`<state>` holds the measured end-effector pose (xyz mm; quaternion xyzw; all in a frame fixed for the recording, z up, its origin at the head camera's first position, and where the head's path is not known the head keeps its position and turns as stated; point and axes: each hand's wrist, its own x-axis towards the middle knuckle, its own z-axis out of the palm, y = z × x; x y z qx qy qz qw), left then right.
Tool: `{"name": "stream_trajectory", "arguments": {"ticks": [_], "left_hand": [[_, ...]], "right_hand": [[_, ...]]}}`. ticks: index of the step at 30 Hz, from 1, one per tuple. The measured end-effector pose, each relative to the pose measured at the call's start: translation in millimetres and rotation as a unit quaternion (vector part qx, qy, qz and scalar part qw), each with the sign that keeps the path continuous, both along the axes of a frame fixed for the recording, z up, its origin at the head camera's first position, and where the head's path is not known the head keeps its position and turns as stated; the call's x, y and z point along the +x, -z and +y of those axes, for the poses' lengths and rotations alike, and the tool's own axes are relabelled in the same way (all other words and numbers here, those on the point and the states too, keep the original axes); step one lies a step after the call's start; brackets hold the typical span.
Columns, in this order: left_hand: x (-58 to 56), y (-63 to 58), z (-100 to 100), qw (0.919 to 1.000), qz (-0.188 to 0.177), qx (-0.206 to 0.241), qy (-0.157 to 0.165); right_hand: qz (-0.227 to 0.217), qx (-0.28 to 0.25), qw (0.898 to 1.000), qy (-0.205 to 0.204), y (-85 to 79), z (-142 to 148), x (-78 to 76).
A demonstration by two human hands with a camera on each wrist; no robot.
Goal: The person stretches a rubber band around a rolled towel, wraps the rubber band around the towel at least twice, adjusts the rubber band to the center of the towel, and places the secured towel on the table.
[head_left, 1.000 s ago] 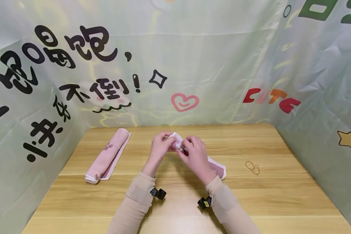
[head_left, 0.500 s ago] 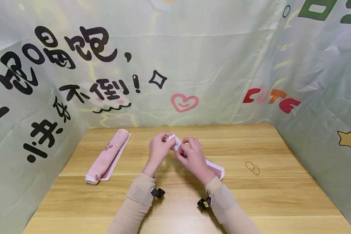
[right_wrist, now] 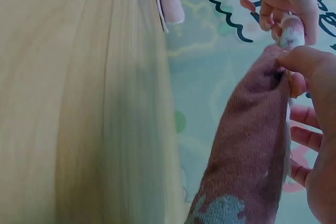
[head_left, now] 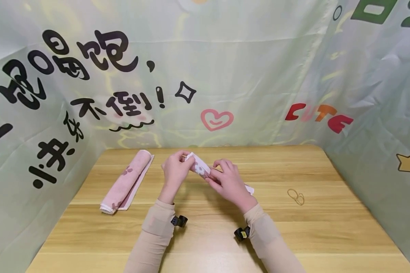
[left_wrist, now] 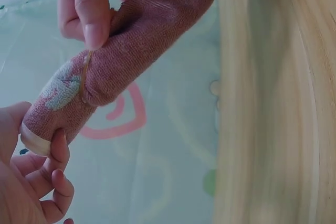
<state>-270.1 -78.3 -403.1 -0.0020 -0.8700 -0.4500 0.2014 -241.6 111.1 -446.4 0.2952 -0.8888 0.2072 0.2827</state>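
Between both hands a rolled mauve towel (head_left: 201, 167) with pale flower patches is held above the table. My left hand (head_left: 177, 167) grips its white-edged end, thumb on one side and fingers on the other. A thin rubber band (left_wrist: 85, 74) circles the roll a short way from that end, cinching the cloth. My right hand (head_left: 229, 182) pinches the towel at the band, thumb and fingertips right beside it. Past the right hand the roll widens, as the right wrist view shows, and its other end mostly hides behind that hand in the head view.
A second rolled pink towel (head_left: 126, 178) lies on the left of the wooden table (head_left: 205, 242). Loose rubber bands (head_left: 295, 197) lie on the right. Printed fabric (head_left: 253, 76) hangs around the table's back and sides.
My left hand has moved left with the towel's end, and more of the roll shows between the hands. The right hand has shifted slightly right; its far end is now more hidden.
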Motion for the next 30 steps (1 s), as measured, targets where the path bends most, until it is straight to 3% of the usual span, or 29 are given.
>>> {"name": "stream_trajectory", "arguments": {"ticks": [4,9,13,17,21,30], "left_hand": [[-1.0,0.3,0,0.9999,-0.009,-0.012,-0.001],[0.7,2.4,5,0.9981,-0.023,-0.050,0.028],[2.5,5.4,8,0.9914,0.007,-0.112,0.067],[3.7,8.2,9,0.9721,0.063,-0.203,0.099],[5.5,9.4,10,0.9511,0.101,-0.264,0.126],[5.6,10.4,10,0.9148,0.173,-0.303,0.203]], "right_hand": [[-0.006,0.023,1.000,0.003,0.4,3,-2.6],[-0.017,0.035,0.999,0.014,-0.2,5,-3.3],[-0.028,0.029,0.999,0.010,-4.1,8,-2.1],[-0.041,0.019,0.999,0.010,-9.2,17,-2.6],[-0.063,0.012,0.998,0.010,-13.1,27,-4.5],[-0.119,0.000,0.993,-0.019,-15.1,38,-7.2]]}}
